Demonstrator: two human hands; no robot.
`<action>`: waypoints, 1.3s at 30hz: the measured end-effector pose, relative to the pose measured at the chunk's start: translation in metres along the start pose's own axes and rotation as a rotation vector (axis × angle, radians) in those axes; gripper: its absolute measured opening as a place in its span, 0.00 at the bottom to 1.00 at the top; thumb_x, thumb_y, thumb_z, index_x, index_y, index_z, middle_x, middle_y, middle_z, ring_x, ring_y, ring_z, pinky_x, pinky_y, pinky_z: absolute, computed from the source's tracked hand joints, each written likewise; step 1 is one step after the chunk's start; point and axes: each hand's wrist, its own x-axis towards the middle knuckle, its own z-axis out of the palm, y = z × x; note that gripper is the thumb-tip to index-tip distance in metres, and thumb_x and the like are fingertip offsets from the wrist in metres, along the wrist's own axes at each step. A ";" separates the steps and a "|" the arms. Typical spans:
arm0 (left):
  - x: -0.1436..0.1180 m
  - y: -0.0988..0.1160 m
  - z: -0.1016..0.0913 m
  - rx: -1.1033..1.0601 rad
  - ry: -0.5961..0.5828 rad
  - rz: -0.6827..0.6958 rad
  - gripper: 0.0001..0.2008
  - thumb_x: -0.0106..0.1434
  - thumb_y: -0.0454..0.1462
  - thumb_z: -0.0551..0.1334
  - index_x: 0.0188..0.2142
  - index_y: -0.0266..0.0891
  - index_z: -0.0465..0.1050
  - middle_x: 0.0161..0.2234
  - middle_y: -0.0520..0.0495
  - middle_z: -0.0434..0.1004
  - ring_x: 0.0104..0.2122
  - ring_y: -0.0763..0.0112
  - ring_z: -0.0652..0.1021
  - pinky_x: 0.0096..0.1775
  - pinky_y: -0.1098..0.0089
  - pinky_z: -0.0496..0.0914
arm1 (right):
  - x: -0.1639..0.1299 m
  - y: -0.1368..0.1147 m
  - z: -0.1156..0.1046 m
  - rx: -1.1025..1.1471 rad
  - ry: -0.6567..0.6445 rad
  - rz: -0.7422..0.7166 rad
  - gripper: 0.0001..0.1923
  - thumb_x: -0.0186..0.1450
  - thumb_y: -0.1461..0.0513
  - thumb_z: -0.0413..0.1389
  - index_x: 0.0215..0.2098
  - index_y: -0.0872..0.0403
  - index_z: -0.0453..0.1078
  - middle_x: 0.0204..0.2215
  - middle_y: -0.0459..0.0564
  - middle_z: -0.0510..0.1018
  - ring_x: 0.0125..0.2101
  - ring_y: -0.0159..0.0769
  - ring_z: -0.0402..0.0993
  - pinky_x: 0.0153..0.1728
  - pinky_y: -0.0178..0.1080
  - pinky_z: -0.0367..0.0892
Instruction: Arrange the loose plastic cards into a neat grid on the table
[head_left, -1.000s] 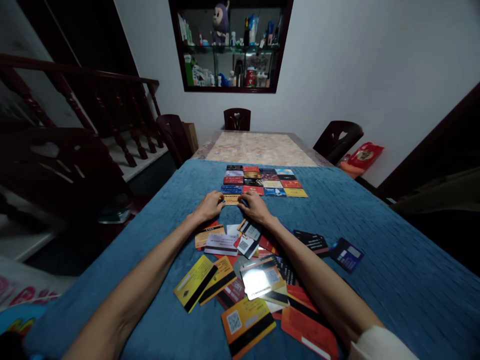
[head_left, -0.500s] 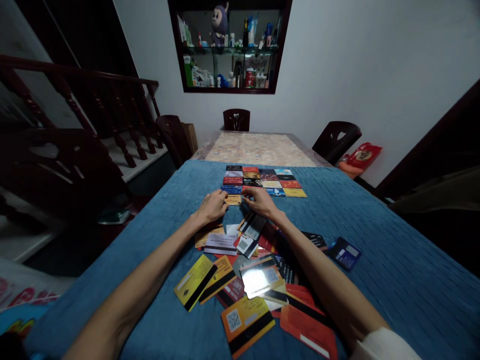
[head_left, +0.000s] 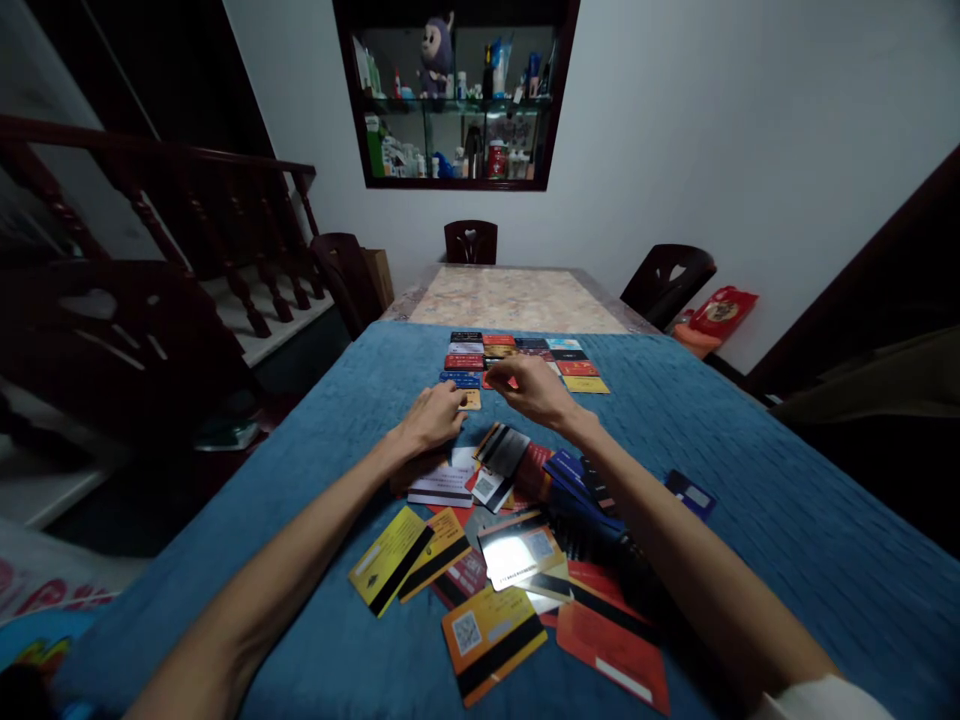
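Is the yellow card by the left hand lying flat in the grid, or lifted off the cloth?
Flat. The yellow card lies on the blue cloth below the card grid, the left hand resting on its edge.

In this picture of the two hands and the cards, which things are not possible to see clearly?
- Head view: the red card in the grid lies mostly under the right hand; its face is hidden.
- Head view: the orange card is partly covered by the left hand; whether the fingers pinch it is unclear.
- Head view: print on the grid of cards is too small and dim.
- Head view: some cards in the loose pile hide under the right forearm.
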 end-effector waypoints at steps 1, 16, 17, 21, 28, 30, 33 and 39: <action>0.000 0.001 -0.001 0.003 0.001 0.005 0.11 0.65 0.34 0.58 0.44 0.36 0.76 0.45 0.40 0.75 0.45 0.59 0.77 0.49 0.63 0.71 | -0.006 0.003 -0.001 -0.013 -0.007 -0.014 0.09 0.65 0.66 0.54 0.35 0.55 0.78 0.32 0.52 0.81 0.33 0.37 0.74 0.35 0.35 0.63; -0.011 0.037 -0.015 -0.007 -0.051 0.138 0.09 0.65 0.35 0.59 0.42 0.37 0.76 0.43 0.39 0.75 0.46 0.56 0.76 0.48 0.61 0.70 | -0.109 0.034 0.014 -0.073 -0.011 -0.013 0.16 0.71 0.58 0.50 0.53 0.49 0.74 0.49 0.56 0.77 0.48 0.48 0.66 0.48 0.51 0.66; -0.013 0.041 -0.018 -0.004 -0.063 0.150 0.09 0.65 0.36 0.59 0.42 0.36 0.76 0.43 0.39 0.75 0.45 0.56 0.76 0.47 0.61 0.69 | -0.109 0.033 0.017 -0.096 -0.023 -0.013 0.17 0.71 0.56 0.50 0.54 0.49 0.73 0.50 0.57 0.76 0.49 0.49 0.65 0.48 0.51 0.66; -0.020 0.057 -0.023 0.054 -0.133 0.193 0.12 0.66 0.40 0.59 0.44 0.36 0.75 0.43 0.39 0.75 0.45 0.56 0.76 0.47 0.61 0.69 | -0.111 0.031 0.027 -0.192 -0.092 0.009 0.20 0.73 0.54 0.47 0.58 0.49 0.70 0.56 0.56 0.73 0.53 0.50 0.62 0.49 0.52 0.64; -0.028 0.068 -0.007 0.080 -0.187 0.273 0.17 0.65 0.45 0.60 0.44 0.34 0.75 0.46 0.35 0.75 0.48 0.52 0.75 0.49 0.57 0.68 | -0.116 0.032 0.035 -0.260 -0.167 -0.003 0.19 0.74 0.56 0.45 0.57 0.48 0.71 0.57 0.54 0.74 0.56 0.52 0.61 0.50 0.55 0.60; -0.029 0.070 -0.004 0.093 -0.201 0.277 0.17 0.65 0.45 0.59 0.43 0.33 0.75 0.47 0.34 0.75 0.48 0.51 0.75 0.49 0.55 0.68 | -0.117 0.032 0.036 -0.264 -0.166 -0.018 0.19 0.73 0.56 0.46 0.57 0.48 0.71 0.57 0.55 0.74 0.56 0.53 0.60 0.50 0.56 0.59; -0.030 0.071 -0.002 0.115 -0.208 0.257 0.16 0.66 0.42 0.57 0.44 0.32 0.75 0.48 0.33 0.75 0.49 0.49 0.74 0.50 0.54 0.67 | -0.118 0.032 0.036 -0.256 -0.162 -0.029 0.18 0.72 0.57 0.48 0.56 0.48 0.72 0.56 0.55 0.75 0.56 0.53 0.60 0.49 0.55 0.59; -0.028 0.069 -0.001 0.087 -0.196 0.221 0.15 0.64 0.42 0.59 0.42 0.33 0.75 0.46 0.33 0.76 0.49 0.48 0.74 0.50 0.52 0.67 | -0.117 0.030 0.034 -0.226 -0.153 -0.042 0.16 0.71 0.58 0.50 0.54 0.47 0.73 0.53 0.55 0.77 0.56 0.53 0.61 0.49 0.53 0.58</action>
